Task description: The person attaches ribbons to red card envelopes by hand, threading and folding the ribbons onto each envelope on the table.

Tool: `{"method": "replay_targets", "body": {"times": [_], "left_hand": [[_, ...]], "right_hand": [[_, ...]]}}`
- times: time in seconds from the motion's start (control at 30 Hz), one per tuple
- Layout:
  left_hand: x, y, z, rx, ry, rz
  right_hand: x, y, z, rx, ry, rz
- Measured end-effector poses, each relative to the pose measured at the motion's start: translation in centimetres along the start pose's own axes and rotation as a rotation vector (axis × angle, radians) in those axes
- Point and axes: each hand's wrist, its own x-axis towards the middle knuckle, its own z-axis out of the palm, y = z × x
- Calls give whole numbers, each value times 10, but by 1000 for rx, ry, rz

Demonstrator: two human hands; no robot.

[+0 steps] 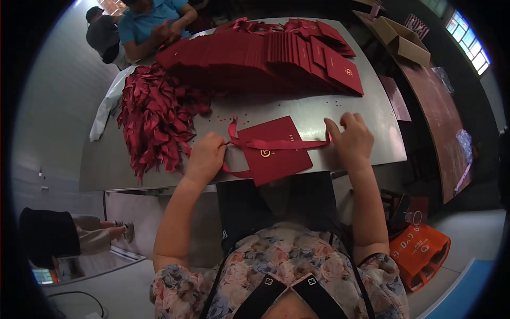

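Observation:
A dark red card or folder (281, 159) with gold print lies tilted at the table's near edge. Across it runs a red satin ribbon (289, 144), with loose tails at the left. My left hand (207, 151) is closed, its fingers pinching the ribbon beside the card's left edge. To the right of the card, my right hand (351, 139) has its thumb and forefinger apart. The ribbon's right end reaches the base of that thumb; whether it touches is unclear. A heap of cut red ribbons (154, 119) is left of my left hand.
Long rows of matching red cards (228, 58) stand across the metal table (382, 138). Beyond them a person in a blue shirt (154, 24) works with both hands. A side table (425, 117) with a cardboard box (401, 40) and an orange bag (419, 252) are at right.

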Motion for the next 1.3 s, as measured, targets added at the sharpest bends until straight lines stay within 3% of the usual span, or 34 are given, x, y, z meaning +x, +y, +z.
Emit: {"method": "replay_targets", "body": {"times": [0.1, 0.23, 0.3, 0.37, 0.43, 0.5, 0.57, 0.6, 0.63, 0.7, 0.73, 0.77, 0.83, 0.97, 1.03, 1.17, 1.3], "left_hand": [[3, -5, 2, 22, -4, -14], [7, -4, 1, 25, -10, -23], [10, -7, 3, 57, 4, -26], [18, -9, 4, 86, 15, -33], [34, -11, 4, 26, 112, -9], [51, -9, 1, 110, 96, -90], [55, -8, -1, 196, 82, -164], [53, -7, -1, 125, 183, -146], [50, -5, -1, 54, 281, -127], [38, 4, 3, -77, 244, -146], [31, 12, 2, -211, 212, -169], [24, 20, -1, -221, 91, -182], [15, 21, 15, -162, 55, -200], [13, 33, 20, -117, -4, -266], [12, 43, 18, -56, 23, -243], [12, 58, 19, 110, 127, -183], [12, 56, 25, 92, 67, -254]], "right_hand": [[-8, 25, 7, -33, -235, 68], [-6, 35, 20, 96, -185, -2], [8, 33, 21, 557, -295, 215], [25, 25, 15, 1078, -221, 349], [49, 19, 13, 1531, -145, 308], [69, 11, 14, 1905, -142, 122], [71, -2, 16, 1925, -145, 49], [72, -14, 16, 1939, -147, -21], [68, -23, 15, 1885, -172, -24], [51, -43, 12, 1618, -254, 33], [39, -49, 21, 1588, -371, 65], [26, -55, 29, 1474, -459, 71], [5, -71, 28, 1287, -691, 131], [-26, -83, 59, 1133, -656, 72], [-33, -85, 66, 1012, -401, -89], [-37, -85, 68, 941, -341, -135], [-40, -85, 63, 997, -332, -154]]}}
